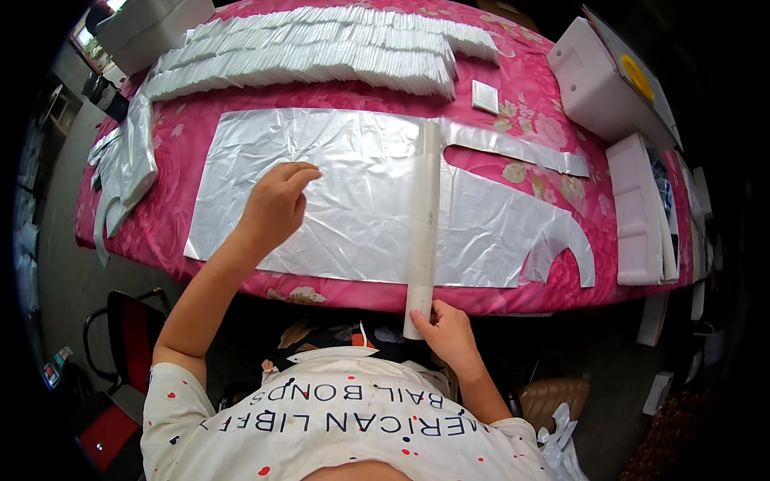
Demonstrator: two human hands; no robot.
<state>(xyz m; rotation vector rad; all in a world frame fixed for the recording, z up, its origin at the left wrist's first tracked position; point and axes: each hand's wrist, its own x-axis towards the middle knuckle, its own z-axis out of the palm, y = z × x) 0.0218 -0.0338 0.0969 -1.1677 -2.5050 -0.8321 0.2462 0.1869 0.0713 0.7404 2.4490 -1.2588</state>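
A thin whitish plastic sheet [337, 232], cut like an apron with a long strap and a curved loop at its right end, lies spread and wrinkled on the table. Across it, near the strap end, rests a long pale tube [427, 208] whose near end juts past the table edge. My right hand [449, 333] grips that near end, thumb on top. Over the left half of the sheet is my left hand [279, 202], fingers bent and drawn together; whatever they may pinch is hidden.
Rows of folded plastic packets [305, 64] line the back, with one packet [484, 96] apart. More loose plastic [136, 160] hangs over the left edge of the pink flowered tablecloth [481, 301]. White foam boxes [589, 76] stand right; a chair [128, 337] is at lower left.
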